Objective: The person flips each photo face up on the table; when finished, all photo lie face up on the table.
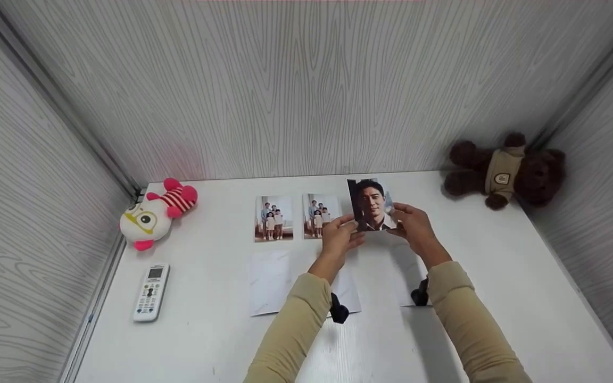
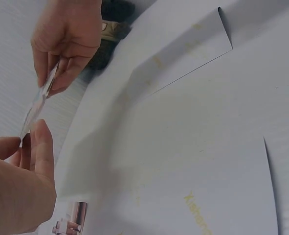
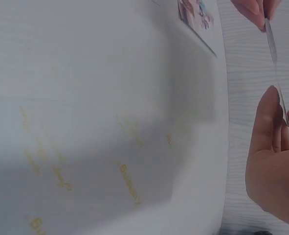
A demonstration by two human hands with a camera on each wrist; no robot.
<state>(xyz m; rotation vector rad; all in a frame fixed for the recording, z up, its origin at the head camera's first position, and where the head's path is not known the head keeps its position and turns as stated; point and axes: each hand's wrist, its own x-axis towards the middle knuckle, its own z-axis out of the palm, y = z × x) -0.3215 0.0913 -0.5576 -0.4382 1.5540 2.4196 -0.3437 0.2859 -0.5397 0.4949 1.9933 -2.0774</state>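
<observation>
Portrait (image 1: 370, 199) held above the table (image 1: 210, 282), long axis pointing away from the person; left hand (image 1: 337, 242) and right hand (image 1: 417, 229), equally near, pinch its lower side edges.

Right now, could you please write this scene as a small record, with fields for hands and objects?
Left hand: holds the portrait photo at lower left
Right hand: holds the same photo at lower right
Portrait photo: raised above the white table
Family photos: two, side by side on the table
White sheets: on the table, nearer than the family photos
Remote control: table's left side
White-and-pink plush toy: back left, beyond the remote control
Brown teddy bear: lying at back right
</observation>
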